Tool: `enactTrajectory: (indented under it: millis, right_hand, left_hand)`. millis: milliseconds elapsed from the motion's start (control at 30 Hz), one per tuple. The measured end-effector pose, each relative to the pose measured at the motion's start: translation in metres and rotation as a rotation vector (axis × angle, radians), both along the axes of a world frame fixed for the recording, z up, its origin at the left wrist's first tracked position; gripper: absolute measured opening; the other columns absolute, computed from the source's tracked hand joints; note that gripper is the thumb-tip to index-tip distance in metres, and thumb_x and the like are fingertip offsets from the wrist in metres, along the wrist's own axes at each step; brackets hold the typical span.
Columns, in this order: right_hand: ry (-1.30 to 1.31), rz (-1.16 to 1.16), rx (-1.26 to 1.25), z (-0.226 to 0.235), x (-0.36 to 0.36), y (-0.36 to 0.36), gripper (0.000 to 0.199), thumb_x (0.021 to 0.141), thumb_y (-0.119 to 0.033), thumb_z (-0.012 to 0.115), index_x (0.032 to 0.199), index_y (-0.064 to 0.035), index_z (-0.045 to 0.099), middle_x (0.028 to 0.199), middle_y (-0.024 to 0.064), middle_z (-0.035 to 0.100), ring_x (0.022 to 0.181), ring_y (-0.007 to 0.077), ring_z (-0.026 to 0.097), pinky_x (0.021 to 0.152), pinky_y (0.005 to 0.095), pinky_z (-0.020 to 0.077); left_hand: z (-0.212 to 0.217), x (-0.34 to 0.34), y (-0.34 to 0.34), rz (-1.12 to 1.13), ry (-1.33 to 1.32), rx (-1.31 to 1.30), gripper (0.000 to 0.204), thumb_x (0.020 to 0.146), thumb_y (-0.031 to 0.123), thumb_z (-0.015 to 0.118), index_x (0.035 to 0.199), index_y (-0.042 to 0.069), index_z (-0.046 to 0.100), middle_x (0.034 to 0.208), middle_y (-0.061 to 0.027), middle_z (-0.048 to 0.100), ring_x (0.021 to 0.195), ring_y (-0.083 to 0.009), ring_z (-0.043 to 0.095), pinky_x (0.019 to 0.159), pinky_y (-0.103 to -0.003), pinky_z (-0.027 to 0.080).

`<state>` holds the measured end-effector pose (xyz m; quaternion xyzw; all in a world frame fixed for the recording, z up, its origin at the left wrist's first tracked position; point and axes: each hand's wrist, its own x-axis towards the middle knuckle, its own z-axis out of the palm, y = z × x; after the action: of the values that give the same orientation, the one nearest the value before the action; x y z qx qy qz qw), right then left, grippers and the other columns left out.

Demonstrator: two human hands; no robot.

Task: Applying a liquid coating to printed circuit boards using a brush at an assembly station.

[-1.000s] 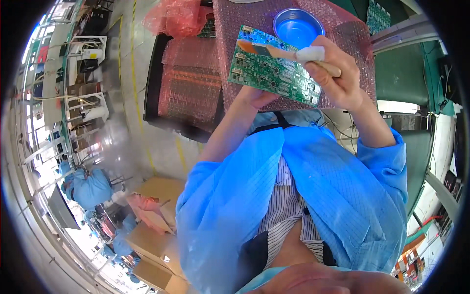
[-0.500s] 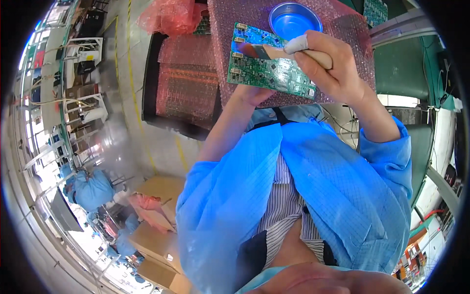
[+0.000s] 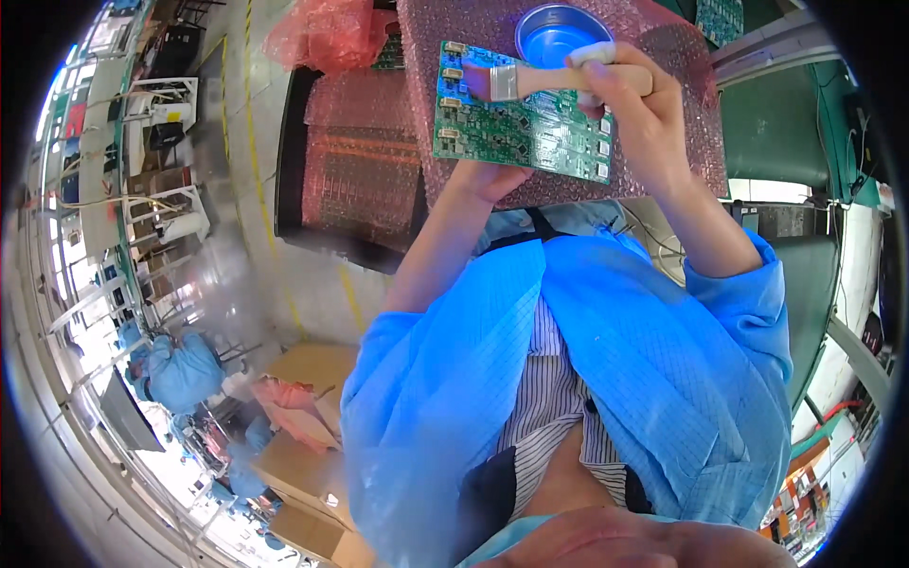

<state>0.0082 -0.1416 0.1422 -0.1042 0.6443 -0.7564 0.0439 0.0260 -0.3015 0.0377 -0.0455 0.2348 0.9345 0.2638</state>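
A green circuit board (image 3: 516, 142), with white connectors along its left edge, is held tilted over the pink bubble wrap. My left hand (image 3: 493, 180) supports it from beneath at the near edge; the fingers are hidden behind the board. In my right hand (image 3: 650, 118) is a flat brush (image 3: 540, 80) with a pale wooden handle and a metal ferrule. White finger covers show on that hand. The dark reddish bristles lie against or just over the board's upper left, beside the connectors. Just beyond the brush handle sits a round shallow dish (image 3: 549, 40), lit blue.
Pink bubble wrap (image 3: 696, 142) covers the work surface. To the left, a black tray (image 3: 289, 180) holds more wrapped items, with a crumpled pink bag (image 3: 327, 38) above. Another green board (image 3: 720, 21) lies at the far right. Cardboard boxes (image 3: 298, 473) stand lower left; a person in blue (image 3: 180, 369) works beyond.
My right hand has moved slightly up and turned, so the brush's broad face now shows and its handle lies nearly level. The board has shifted slightly left.
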Motion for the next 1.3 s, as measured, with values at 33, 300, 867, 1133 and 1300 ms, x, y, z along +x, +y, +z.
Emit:
enactTrajectory:
  millis: [33, 300, 867, 1133, 1300]
  right_hand:
    - [-0.001, 0.0, 0.0, -0.002, 0.002, -0.001, 0.018, 0.083, -0.014, 0.049, 0.093, -0.0011, 0.058, 0.08, 0.0016, 0.058, 0.066, 0.0044, 0.05, 0.058, 0.019, 0.0414]
    - [0.127, 0.023, 0.147, -0.005, -0.007, 0.019, 0.018, 0.084, -0.014, 0.048, 0.089, -0.0007, 0.058, 0.068, -0.0004, 0.054, 0.06, 0.0035, 0.046, 0.054, 0.017, 0.0363]
    - [0.237, 0.099, 0.199, -0.004, -0.01, 0.014, 0.017, 0.084, -0.01, 0.047, 0.094, 0.0, 0.057, 0.075, -0.0002, 0.055, 0.067, 0.0041, 0.047, 0.061, 0.0179, 0.0384]
    - [0.224, 0.163, 0.318, 0.001, -0.011, 0.015, 0.017, 0.083, -0.012, 0.048, 0.092, 0.0, 0.057, 0.072, -0.0006, 0.054, 0.066, 0.004, 0.046, 0.06, 0.0186, 0.0375]
    - [0.251, 0.075, 0.156, 0.002, -0.005, 0.012, 0.016, 0.083, -0.012, 0.048, 0.091, 0.0001, 0.056, 0.071, -0.0008, 0.052, 0.066, 0.0041, 0.045, 0.059, 0.0185, 0.0369]
  left_hand:
    - [0.0, -0.001, 0.0, 0.014, 0.059, -0.026, 0.044, 0.084, 0.035, 0.048, 0.115, 0.005, 0.043, 0.113, -0.0089, 0.051, 0.102, -0.0204, 0.051, 0.086, -0.037, 0.043]
    - [-0.009, 0.003, -0.012, 0.03, 0.036, 0.002, 0.042, 0.084, 0.033, 0.048, 0.114, 0.004, 0.044, 0.109, -0.0094, 0.052, 0.098, -0.0205, 0.053, 0.083, -0.035, 0.046]
    - [-0.007, 0.004, -0.023, 0.065, -0.025, 0.017, 0.039, 0.084, 0.032, 0.046, 0.112, 0.004, 0.045, 0.108, -0.0101, 0.053, 0.097, -0.0219, 0.053, 0.08, -0.038, 0.047]
    - [-0.013, 0.006, -0.027, 0.073, 0.005, -0.043, 0.04, 0.083, 0.034, 0.047, 0.111, 0.005, 0.047, 0.109, -0.0106, 0.053, 0.098, -0.0226, 0.052, 0.083, -0.039, 0.044]
    - [-0.001, 0.006, -0.025, 0.111, -0.025, -0.067, 0.039, 0.081, 0.033, 0.05, 0.108, 0.006, 0.05, 0.108, -0.0107, 0.053, 0.1, -0.0229, 0.051, 0.087, -0.039, 0.042]
